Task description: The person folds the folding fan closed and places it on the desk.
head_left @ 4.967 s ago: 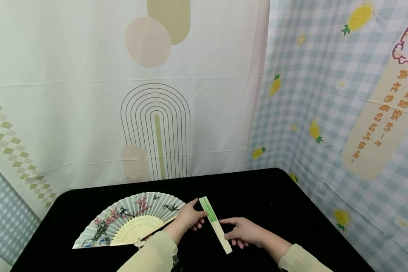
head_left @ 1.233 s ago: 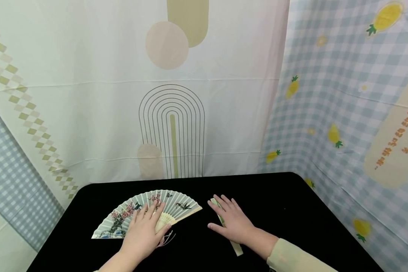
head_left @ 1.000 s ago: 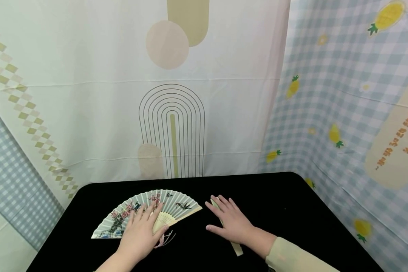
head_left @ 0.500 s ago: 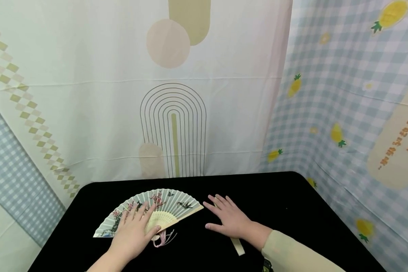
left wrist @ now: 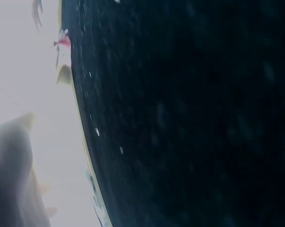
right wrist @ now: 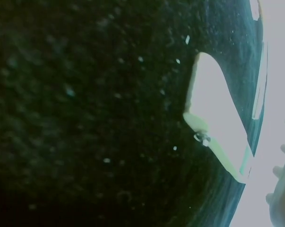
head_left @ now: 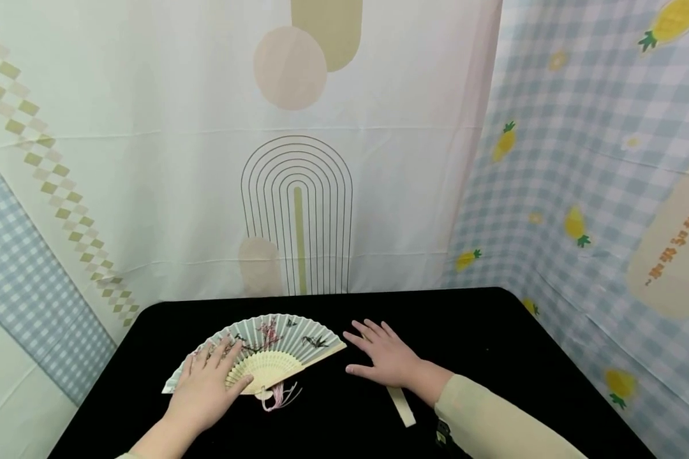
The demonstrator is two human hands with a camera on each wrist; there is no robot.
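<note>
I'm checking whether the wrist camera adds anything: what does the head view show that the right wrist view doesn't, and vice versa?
Only the head view shows the painted front of the open fan and the pineapples printed on the gingham curtain.

Only the right wrist view shows the small shiny fitting at the edge of the pale strip.

Both show that strip and the black tabletop.

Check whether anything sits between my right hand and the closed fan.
Nothing visible does: the right hand is over the closed fan, whose near end shows. The open fan lies off to the left.
</note>
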